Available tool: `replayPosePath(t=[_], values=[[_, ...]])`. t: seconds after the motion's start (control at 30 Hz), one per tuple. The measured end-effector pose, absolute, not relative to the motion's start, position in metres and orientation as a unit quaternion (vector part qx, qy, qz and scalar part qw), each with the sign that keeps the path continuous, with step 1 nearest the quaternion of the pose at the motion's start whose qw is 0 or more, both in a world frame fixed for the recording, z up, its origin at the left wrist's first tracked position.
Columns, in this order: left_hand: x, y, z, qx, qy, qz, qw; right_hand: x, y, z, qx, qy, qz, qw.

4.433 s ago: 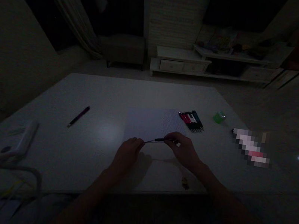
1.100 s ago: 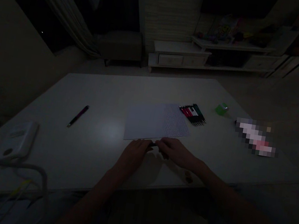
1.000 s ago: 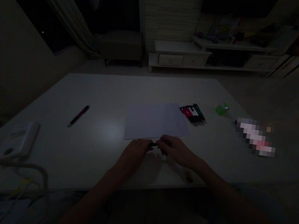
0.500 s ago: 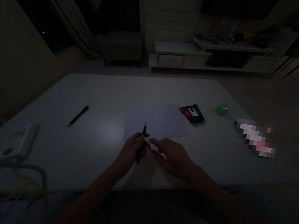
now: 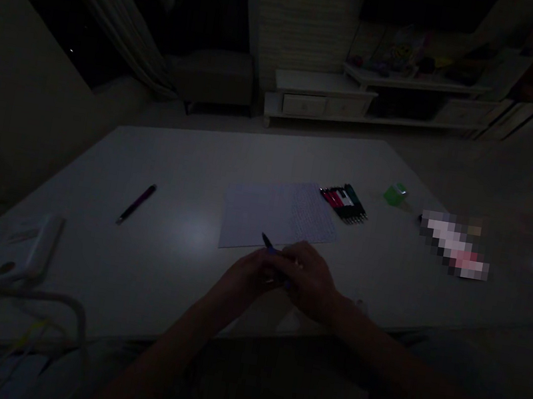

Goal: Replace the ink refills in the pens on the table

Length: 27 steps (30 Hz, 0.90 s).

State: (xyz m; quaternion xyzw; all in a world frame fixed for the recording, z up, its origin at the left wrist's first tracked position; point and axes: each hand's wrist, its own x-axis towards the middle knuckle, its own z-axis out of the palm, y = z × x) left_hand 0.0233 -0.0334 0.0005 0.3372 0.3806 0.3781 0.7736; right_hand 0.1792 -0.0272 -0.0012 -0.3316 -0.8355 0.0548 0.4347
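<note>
In dim light, my two hands meet over the near middle of a white table (image 5: 203, 149). My right hand (image 5: 308, 279) is closed around a dark pen (image 5: 268, 244) whose tip sticks out up and to the left. My left hand (image 5: 245, 277) is curled against the right hand at the pen's lower part. Just beyond the hands lies a sheet of paper (image 5: 264, 216) with writing on its right side.
A row of several pens (image 5: 344, 205) lies right of the paper, with a small green object (image 5: 395, 193) further right. A single purple pen (image 5: 136, 203) lies at the left. A white device (image 5: 27, 242) with cables sits at the near left. A low cabinet (image 5: 322, 100) stands behind.
Half a second ago my left hand held the pen upright and my right hand was open beside it. Now the right hand grips the pen, tilted left, with both hands pressed together.
</note>
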Motion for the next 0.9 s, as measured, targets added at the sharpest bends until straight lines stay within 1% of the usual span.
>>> replayPosePath(t=[0.07, 0.1, 0.13, 0.2, 0.23, 0.3, 0.33, 0.4, 0.47, 0.57, 0.9], values=[[0.024, -0.033, -0.003, 0.389, 0.384, 0.355, 0.759, 0.187, -0.013, 0.006, -0.407, -0.733, 0.129, 0.529], [0.023, -0.032, -0.005, 0.433, 0.396, 0.341, 0.734, 0.193, -0.004, 0.010, -0.435, -0.663, 0.189, 0.579], [0.022, -0.032, -0.007, 0.488, 0.421, 0.330, 0.690, 0.200, 0.005, 0.014, -0.449, -0.592, 0.267, 0.614], [0.019, -0.031, -0.010, 0.610, 0.481, 0.325, 0.540, 0.218, 0.022, 0.021, -0.419, -0.441, 0.442, 0.659], [0.017, -0.030, -0.012, 0.668, 0.502, 0.322, 0.446, 0.227, 0.028, 0.024, -0.395, -0.371, 0.528, 0.654], [0.013, -0.029, -0.018, 0.763, 0.514, 0.293, 0.261, 0.244, 0.035, 0.028, -0.338, -0.276, 0.662, 0.610], [0.012, -0.029, -0.021, 0.796, 0.511, 0.265, 0.188, 0.250, 0.036, 0.029, -0.308, -0.243, 0.704, 0.591], [0.011, -0.028, -0.029, 0.834, 0.507, 0.195, 0.095, 0.257, 0.034, 0.030, -0.259, -0.197, 0.757, 0.567], [0.010, -0.028, -0.036, 0.848, 0.512, 0.128, 0.054, 0.259, 0.032, 0.028, -0.224, -0.164, 0.782, 0.557], [0.010, -0.026, -0.042, 0.851, 0.520, 0.069, 0.033, 0.257, 0.030, 0.026, -0.186, -0.135, 0.799, 0.556], [0.011, -0.027, -0.043, 0.855, 0.515, 0.049, 0.010, 0.259, 0.032, 0.027, -0.137, -0.128, 0.814, 0.550]])
